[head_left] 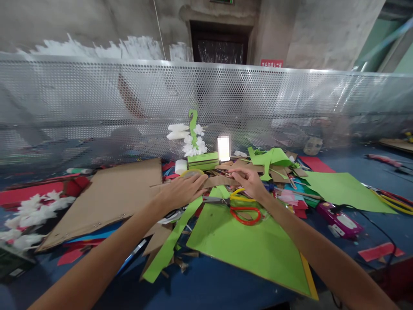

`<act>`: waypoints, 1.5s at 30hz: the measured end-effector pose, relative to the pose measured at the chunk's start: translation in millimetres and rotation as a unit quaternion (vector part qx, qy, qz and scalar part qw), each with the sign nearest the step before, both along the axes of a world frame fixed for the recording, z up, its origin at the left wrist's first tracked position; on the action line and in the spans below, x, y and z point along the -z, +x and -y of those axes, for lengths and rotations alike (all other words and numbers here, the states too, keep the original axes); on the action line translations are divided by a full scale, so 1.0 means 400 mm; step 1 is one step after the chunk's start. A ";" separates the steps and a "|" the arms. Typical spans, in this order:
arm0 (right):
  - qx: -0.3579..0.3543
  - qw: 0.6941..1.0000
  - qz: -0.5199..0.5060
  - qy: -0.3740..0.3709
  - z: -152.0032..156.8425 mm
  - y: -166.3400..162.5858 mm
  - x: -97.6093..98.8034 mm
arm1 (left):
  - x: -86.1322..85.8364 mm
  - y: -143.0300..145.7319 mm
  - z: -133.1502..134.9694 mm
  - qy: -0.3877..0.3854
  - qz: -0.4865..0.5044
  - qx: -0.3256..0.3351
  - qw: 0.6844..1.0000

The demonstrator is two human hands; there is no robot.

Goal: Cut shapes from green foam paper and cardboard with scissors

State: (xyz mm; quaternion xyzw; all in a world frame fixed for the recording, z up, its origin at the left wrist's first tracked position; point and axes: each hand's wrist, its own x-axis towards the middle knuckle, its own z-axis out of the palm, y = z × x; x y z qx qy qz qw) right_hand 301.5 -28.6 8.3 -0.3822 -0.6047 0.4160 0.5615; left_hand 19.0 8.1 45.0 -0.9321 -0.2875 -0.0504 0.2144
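Note:
My left hand lies palm down over the heap of scraps, fingers stretched out, beside a yellowish tape roll. Its fingertips meet the left end of a brown cardboard strip. Above the strip's right end, my right hand has thumb and fingers pinched together over the scraps; what is between them is too small to make out. Just below that hand rest scissors with red and yellow handles, on a large green sheet. Behind the hands stands a green striped box with a green stem and white paper flowers.
A brown cardboard panel lies at left, near white paper flowers. Green paper, a purple device with a black cord and a red strip lie at right. A perforated metal screen borders the blue table's back.

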 end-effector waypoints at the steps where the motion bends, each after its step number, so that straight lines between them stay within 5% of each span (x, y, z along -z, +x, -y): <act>1: 0.007 1.000 0.006 0.002 0.003 0.001 -0.006 | -0.001 -0.002 0.000 -0.006 0.008 0.005 1.000; 13: 0.066 0.992 0.089 0.058 -0.004 0.041 -0.019 | -0.043 -0.046 -0.011 0.008 -0.104 0.098 0.990; 34: 0.098 0.972 0.190 0.097 -0.011 0.044 -0.010 | -0.062 -0.034 0.019 -0.073 -0.114 0.039 0.990; 45: 0.089 0.991 0.098 0.013 -0.016 0.040 0.002 | -0.059 -0.034 0.014 -0.063 -0.120 0.047 0.990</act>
